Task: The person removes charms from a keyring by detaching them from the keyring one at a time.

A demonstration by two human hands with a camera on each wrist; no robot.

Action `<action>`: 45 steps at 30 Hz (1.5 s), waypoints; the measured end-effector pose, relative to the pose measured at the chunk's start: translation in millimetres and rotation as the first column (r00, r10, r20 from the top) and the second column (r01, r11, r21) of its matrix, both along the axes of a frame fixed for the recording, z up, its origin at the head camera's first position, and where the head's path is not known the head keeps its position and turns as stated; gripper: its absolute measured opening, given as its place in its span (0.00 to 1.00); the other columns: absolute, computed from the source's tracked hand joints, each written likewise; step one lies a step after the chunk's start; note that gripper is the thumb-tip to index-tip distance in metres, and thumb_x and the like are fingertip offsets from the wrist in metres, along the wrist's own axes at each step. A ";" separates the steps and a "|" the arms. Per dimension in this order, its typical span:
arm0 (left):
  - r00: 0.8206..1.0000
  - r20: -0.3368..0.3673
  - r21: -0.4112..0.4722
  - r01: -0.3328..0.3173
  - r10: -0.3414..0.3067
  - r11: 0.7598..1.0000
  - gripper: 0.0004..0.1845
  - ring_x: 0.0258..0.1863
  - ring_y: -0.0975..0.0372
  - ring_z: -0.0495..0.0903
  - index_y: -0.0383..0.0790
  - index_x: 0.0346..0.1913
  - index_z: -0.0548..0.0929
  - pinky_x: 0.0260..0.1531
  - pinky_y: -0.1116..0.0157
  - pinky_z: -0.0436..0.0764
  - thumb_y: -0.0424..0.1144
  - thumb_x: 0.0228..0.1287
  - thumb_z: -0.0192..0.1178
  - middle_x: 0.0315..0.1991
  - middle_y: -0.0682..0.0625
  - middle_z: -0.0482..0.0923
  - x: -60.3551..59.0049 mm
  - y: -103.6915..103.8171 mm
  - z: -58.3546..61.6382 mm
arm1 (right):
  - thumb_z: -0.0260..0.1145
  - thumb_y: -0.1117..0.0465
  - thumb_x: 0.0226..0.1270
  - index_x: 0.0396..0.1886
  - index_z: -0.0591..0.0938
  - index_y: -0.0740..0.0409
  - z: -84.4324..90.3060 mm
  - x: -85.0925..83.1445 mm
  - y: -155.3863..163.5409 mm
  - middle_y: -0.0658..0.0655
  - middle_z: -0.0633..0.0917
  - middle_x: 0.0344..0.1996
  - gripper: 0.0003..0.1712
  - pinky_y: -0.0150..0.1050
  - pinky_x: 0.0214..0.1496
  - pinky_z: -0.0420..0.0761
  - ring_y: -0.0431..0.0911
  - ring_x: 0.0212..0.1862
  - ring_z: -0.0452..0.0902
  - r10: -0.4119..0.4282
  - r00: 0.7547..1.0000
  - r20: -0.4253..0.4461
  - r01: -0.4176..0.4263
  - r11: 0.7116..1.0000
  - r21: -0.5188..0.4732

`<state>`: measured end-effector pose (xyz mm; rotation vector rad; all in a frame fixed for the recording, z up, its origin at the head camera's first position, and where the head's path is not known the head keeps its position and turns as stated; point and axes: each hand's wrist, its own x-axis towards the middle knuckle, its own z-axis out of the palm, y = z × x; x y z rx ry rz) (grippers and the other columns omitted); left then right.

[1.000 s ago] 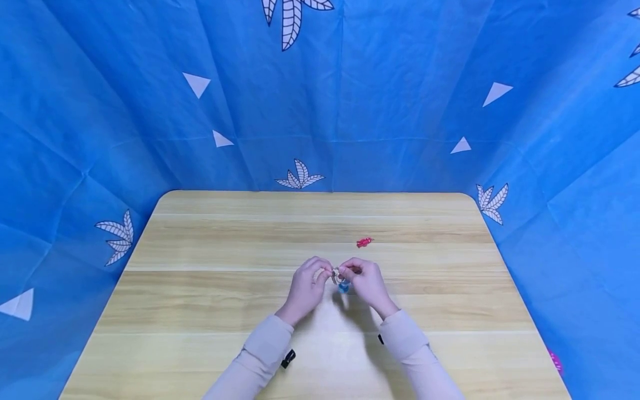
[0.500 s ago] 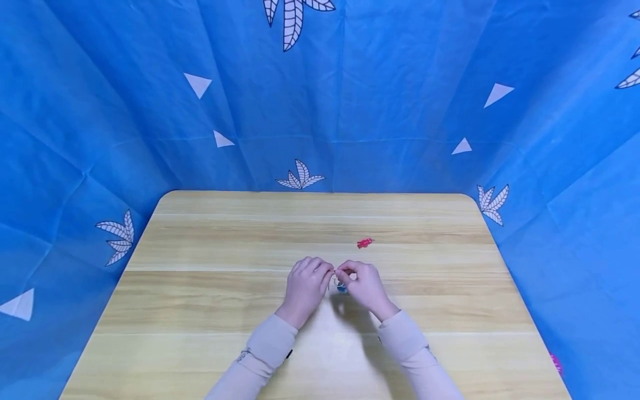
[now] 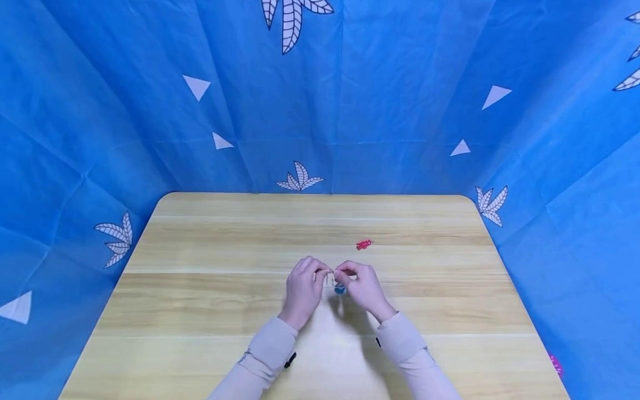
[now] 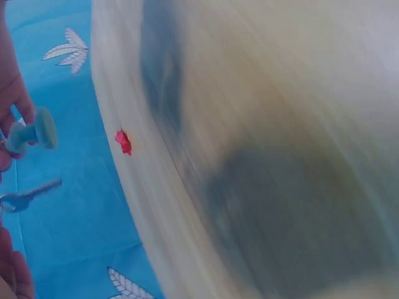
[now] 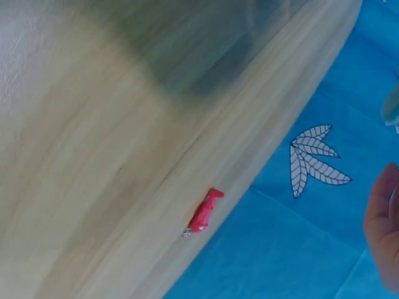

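Observation:
Both hands meet over the middle of the table, at a small metal key ring (image 3: 331,271). My left hand (image 3: 303,290) pinches it from the left between thumb and finger. From the other side my right hand (image 3: 364,286) pinches it too, fingertips almost meeting the left ones. A pale blue spool-shaped fob (image 4: 38,129) hangs below the right fingers. A metal key (image 4: 31,194) shows between the hands in the left wrist view. Beyond the hands lies a small red figure charm (image 3: 364,244) with a bit of metal at its end.
The wood-grain table (image 3: 210,311) has rounded far corners. Blue cloth (image 3: 390,100) printed with white leaves and triangles hangs around its back and sides. A pink patch (image 3: 555,364) shows beyond the right edge.
The left hand has turned slightly and its fingertips have come closer to the right ones. The ring and blue fob have shifted a little left. The red charm stays put.

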<state>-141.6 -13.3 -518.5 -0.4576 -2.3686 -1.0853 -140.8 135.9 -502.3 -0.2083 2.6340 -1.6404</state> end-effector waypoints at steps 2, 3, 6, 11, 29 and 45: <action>0.997 0.074 0.147 0.018 -0.029 0.989 0.01 0.32 0.64 0.76 0.40 0.29 0.80 0.35 0.69 0.78 0.33 0.56 0.62 0.28 0.53 0.78 0.6 2.1 0.0 | 0.62 0.66 0.59 0.31 0.83 0.63 0.7 -0.8 -0.6 0.53 0.84 0.24 0.05 0.38 0.41 0.79 0.41 0.29 0.78 0.002 0.999 0.038 0.001 0.998 -0.069; 0.991 0.122 0.230 0.025 -0.054 0.973 0.01 0.32 0.63 0.76 0.40 0.30 0.80 0.35 0.68 0.79 0.33 0.56 0.61 0.29 0.52 0.79 1.0 3.1 0.1 | 0.61 0.66 0.60 0.31 0.82 0.64 0.9 -1.2 -1.0 0.55 0.84 0.24 0.06 0.38 0.41 0.79 0.41 0.29 0.78 0.003 0.998 0.066 0.005 0.993 -0.115; 0.959 0.252 0.444 0.003 -0.128 0.896 0.01 0.33 0.63 0.76 0.40 0.31 0.80 0.35 0.68 0.78 0.33 0.57 0.61 0.31 0.51 0.80 0.8 4.4 -2.1 | 0.60 0.66 0.60 0.32 0.82 0.66 0.0 -2.7 -2.8 0.58 0.83 0.24 0.06 0.39 0.41 0.78 0.44 0.28 0.78 -0.009 0.992 0.130 0.036 0.978 -0.208; 0.981 0.186 0.256 0.009 -0.058 0.967 0.04 0.35 0.64 0.79 0.42 0.32 0.83 0.39 0.67 0.79 0.36 0.53 0.65 0.32 0.54 0.82 -5.5 -0.7 -4.7 | 0.62 0.64 0.59 0.30 0.83 0.59 -3.5 -3.0 -6.5 0.52 0.84 0.25 0.04 0.42 0.43 0.79 0.43 0.32 0.79 -0.043 0.996 -0.084 0.050 0.996 0.080; 0.984 -0.177 -0.229 -0.027 -0.015 0.973 0.05 0.19 0.66 0.72 0.43 0.27 0.78 0.21 0.71 0.72 0.32 0.50 0.64 0.23 0.55 0.73 -12.2 -5.7 3.1 | 0.63 0.64 0.58 0.29 0.83 0.58 5.2 2.6 -9.2 0.52 0.85 0.25 0.04 0.41 0.41 0.80 0.44 0.31 0.80 -0.075 0.990 -0.120 0.086 0.992 0.095; 0.890 0.430 0.515 -0.107 -0.149 0.850 0.02 0.20 0.68 0.68 0.37 0.34 0.77 0.18 0.75 0.68 0.30 0.58 0.59 0.25 0.51 0.75 -3.6 4.8 4.0 | 0.59 0.67 0.60 0.35 0.79 0.71 2.9 2.8 -18.1 0.52 0.82 0.24 0.08 0.35 0.40 0.77 0.41 0.30 0.77 -0.119 0.962 0.245 0.206 0.906 -0.370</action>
